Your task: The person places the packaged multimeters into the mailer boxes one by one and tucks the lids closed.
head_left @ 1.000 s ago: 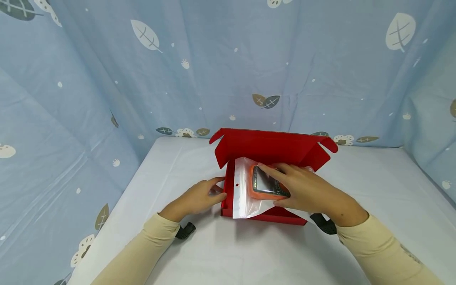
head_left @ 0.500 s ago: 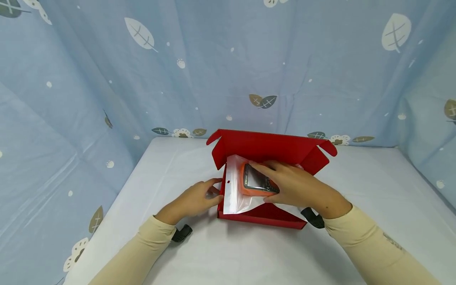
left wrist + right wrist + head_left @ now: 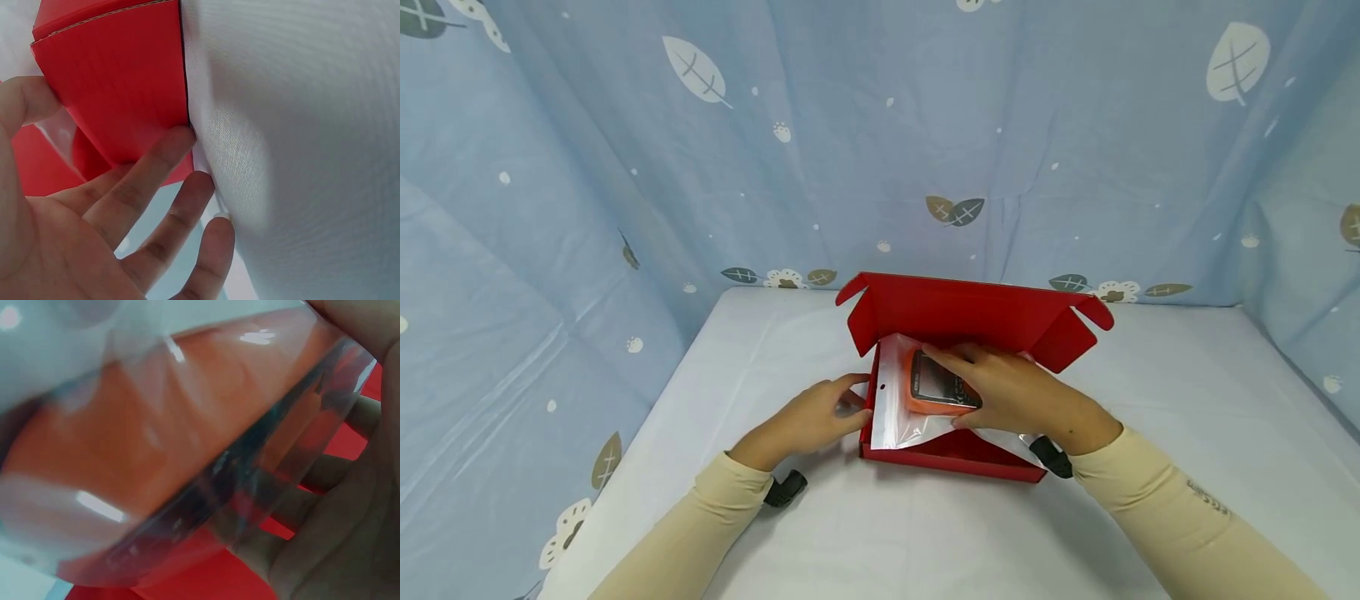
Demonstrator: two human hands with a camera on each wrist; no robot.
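Note:
A red cardboard box (image 3: 951, 467) stands on the table with its lid (image 3: 958, 308) raised at the back. My right hand (image 3: 1018, 396) grips a clear zip bag (image 3: 889, 417) over the box; inside the bag is an orange-cased device with a grey screen (image 3: 934, 379), which looks like a multimeter. Its lower part is hidden under my fingers. The right wrist view shows the orange case (image 3: 156, 425) close up through shiny plastic. My left hand (image 3: 820, 417) touches the box's left end wall (image 3: 125, 81), thumb near the rim and fingers low, fairly straight.
More clear plastic (image 3: 1011, 442) shows at the box's right front, partly under my right hand. A black wrist mount (image 3: 786, 487) is at my left wrist, another (image 3: 1051, 456) at my right. White cloth covers the table (image 3: 880, 533); a blue leaf-patterned curtain (image 3: 850, 125) hangs behind.
The bagged device, in my right hand, has shifted left over the box and then lowered slightly. My left hand keeps its place at the box's left end. The head view has turned a little.

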